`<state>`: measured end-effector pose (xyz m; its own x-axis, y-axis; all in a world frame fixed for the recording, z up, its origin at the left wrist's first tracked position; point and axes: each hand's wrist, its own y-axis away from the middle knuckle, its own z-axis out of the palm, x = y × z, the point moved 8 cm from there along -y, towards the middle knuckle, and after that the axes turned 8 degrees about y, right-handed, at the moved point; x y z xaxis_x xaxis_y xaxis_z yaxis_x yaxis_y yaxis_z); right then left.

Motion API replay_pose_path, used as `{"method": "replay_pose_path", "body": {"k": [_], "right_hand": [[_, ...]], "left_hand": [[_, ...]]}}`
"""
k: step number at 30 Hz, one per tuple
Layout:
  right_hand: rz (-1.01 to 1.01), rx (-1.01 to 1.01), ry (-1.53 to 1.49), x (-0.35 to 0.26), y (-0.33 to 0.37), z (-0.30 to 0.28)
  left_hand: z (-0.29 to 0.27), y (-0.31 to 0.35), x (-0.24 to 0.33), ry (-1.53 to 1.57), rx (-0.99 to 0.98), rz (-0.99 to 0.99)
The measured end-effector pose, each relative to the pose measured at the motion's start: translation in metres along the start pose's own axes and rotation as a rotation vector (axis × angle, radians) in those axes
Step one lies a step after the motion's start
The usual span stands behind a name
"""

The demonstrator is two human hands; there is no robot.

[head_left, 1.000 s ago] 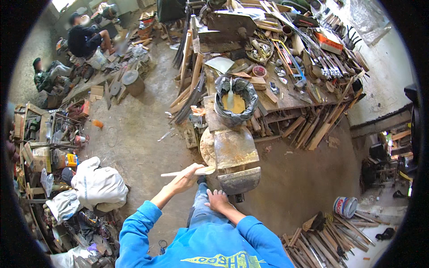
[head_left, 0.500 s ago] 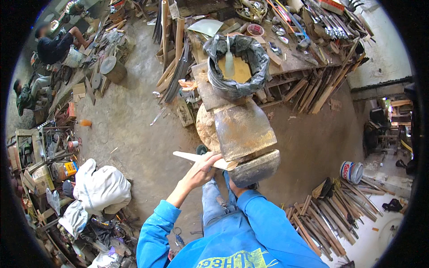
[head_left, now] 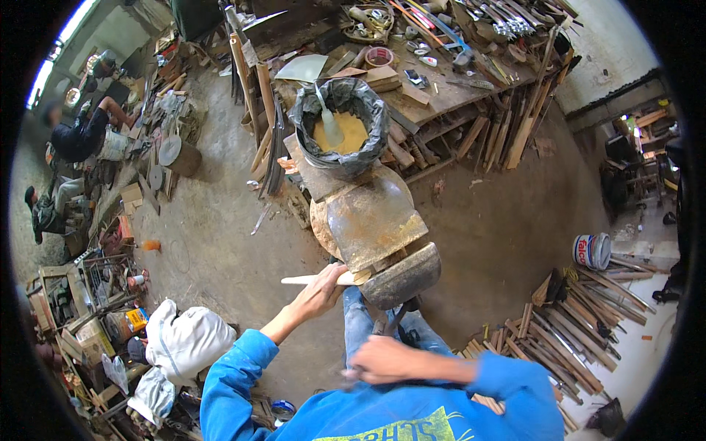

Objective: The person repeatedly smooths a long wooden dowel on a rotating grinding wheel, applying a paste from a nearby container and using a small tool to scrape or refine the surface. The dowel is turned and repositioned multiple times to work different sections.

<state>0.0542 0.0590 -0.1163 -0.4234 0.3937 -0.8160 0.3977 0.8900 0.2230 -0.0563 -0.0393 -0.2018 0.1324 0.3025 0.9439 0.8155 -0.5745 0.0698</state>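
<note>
A heavy, worn metal vise stands in front of me, a narrow gap between its rusty body and its dark front jaw. My left hand is closed round a pale, tapered piece of wood. The thin end of the wood points left, and its thick end meets the left side of the jaw gap. Below the front jaw, close to my body, my right hand is closed and slightly blurred. It appears to grip the vise handle, though the fingers hide most of it.
Behind the vise stands a black-lined bucket with yellowish contents and a pale bottle. A cluttered workbench lies beyond. Wood strips and a white pail are at right, a white sack at left. Two people sit far left.
My right hand has come out from under the front jaw and moved toward my body. My left hand still holds the wood at the jaws. The view has shifted, placing the vise further left.
</note>
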Motion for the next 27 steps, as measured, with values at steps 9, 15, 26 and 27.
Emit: {"method": "replay_pose_path", "body": {"k": [9,15,26,27], "right_hand": [[0.153,0.434,-0.436,0.019,0.057,-0.073],[0.078,0.937,-0.344,-0.009,0.095,-0.090],[0.386,1.819,-0.884,0.087,0.170,-0.095],[0.450,1.886,-0.969,0.095,0.176,-0.097]], "left_hand": [[0.003,0.003,-0.005,-0.007,0.033,0.002],[0.007,0.006,-0.014,-0.019,0.050,-0.027],[0.008,0.008,-0.017,0.003,0.074,-0.048],[0.008,0.009,-0.016,-0.008,0.080,-0.021]]}}
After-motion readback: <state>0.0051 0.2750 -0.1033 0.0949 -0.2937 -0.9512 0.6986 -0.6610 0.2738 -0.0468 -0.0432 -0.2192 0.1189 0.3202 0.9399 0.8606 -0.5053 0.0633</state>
